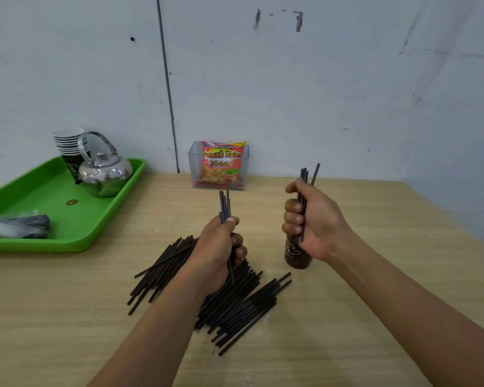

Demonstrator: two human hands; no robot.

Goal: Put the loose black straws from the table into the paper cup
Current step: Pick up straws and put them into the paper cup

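Where the wooden table (347, 317) meets the wall, a clear plastic box (218, 166) holds a packet (221, 163) reading "French Fries 2000". The left hand (218, 247) clamps a few thin black straws (224, 203) upright; the right hand (313, 222) grips more against the dark paper cup (292, 252) at 3 o'clock — loose straws (235, 297) fan beneath.

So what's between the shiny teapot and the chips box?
Nothing but bare wooden table. In the head view, the kettle sits on the green tray, and only the tray's rim and tabletop separate it from the clear snack box.
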